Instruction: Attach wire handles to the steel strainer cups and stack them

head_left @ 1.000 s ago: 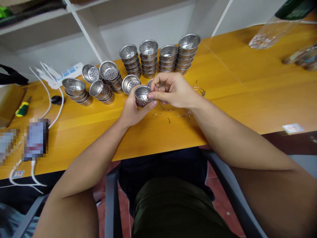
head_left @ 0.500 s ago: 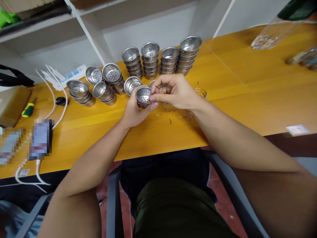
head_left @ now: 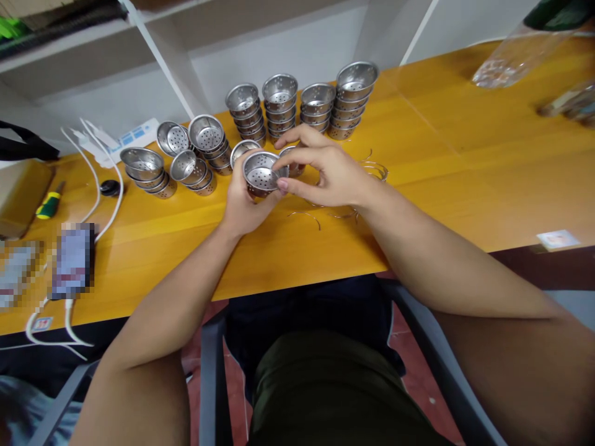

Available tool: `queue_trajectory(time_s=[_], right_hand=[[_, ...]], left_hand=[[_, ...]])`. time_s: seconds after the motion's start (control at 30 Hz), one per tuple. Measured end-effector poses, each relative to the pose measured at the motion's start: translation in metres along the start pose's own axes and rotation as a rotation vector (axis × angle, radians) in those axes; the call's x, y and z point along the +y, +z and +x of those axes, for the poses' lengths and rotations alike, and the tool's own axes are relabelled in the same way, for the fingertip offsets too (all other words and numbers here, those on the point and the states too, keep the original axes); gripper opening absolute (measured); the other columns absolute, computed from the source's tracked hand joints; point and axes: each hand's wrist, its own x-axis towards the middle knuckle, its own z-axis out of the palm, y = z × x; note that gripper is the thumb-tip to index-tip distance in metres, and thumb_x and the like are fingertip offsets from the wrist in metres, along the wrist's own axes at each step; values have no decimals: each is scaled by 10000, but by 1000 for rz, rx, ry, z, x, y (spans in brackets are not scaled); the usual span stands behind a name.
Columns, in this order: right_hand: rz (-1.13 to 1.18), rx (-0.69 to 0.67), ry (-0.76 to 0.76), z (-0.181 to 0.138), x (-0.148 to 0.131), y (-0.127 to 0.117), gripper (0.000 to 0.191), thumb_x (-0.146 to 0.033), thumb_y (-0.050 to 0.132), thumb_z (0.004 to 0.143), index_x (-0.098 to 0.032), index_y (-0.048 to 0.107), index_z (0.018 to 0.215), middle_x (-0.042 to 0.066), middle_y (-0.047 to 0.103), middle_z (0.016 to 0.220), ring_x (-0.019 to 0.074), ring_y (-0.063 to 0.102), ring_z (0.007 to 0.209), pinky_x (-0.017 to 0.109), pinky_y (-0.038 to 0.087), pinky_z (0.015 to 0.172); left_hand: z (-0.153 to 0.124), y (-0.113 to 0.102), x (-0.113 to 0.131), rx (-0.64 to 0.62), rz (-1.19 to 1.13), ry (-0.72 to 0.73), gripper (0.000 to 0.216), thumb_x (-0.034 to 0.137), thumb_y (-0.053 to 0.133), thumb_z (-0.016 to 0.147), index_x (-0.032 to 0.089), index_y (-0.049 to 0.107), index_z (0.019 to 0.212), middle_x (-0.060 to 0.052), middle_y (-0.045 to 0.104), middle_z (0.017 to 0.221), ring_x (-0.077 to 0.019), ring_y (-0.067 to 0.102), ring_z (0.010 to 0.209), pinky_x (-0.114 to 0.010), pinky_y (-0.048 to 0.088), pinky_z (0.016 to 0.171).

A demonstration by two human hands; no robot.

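Right hand uncurled since before, pinching strainer cup rim

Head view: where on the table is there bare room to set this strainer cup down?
Widest bare wood: right of the right hand, between the wire loops, the bottle and the small card. Second patch: front edge, between the white cable and the left hand holding the strainer cup. Crowded: the cup stacks behind.
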Motion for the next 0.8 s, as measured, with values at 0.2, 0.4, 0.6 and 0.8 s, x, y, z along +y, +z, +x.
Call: queue_trajectory(time_s=[0.2,0.4,0.6,0.8], right_hand=[[-2,-1,-34,-1,2,2,573,-753,824,1171,-258,856,1459,163,808,1501,366,800,1338,571,681,1207],[-44,-29,-36,1,-5,-3,434,-667,881,1147,-274,861,1332,148,850,1438,353,807,1258,527,688,1121],[-35,-55,-41,1,-6,-7,403,-658,878,1163,-272,905,1274,134,865,1381,346,813,1237,513,656,1123],[-42,-113,-87,0,-8,-11,399,-616,815,1224,-245,908,1336,104,797,1324,282,759,1156,444,621,1053]], left_hand=[[4,-1,-1,20,12,-10,1042,870,960,1010,407,475,1807,-120,703,1645,-398,752,1636,-616,622,1443],[7,0,6,36,21,-52,1064,880,987,975,418,494,1797,-116,708,1595,-406,766,1608,-647,644,1422],[1,-3,1,-12,15,-69,1096,866,986,985,395,462,1825,-133,715,1618,-397,770,1604,-609,654,1410],[3,-7,3,-25,-10,-20,1018,861,994,986,365,531,1746,-124,759,1552,-374,838,1477,-595,701,1336]])
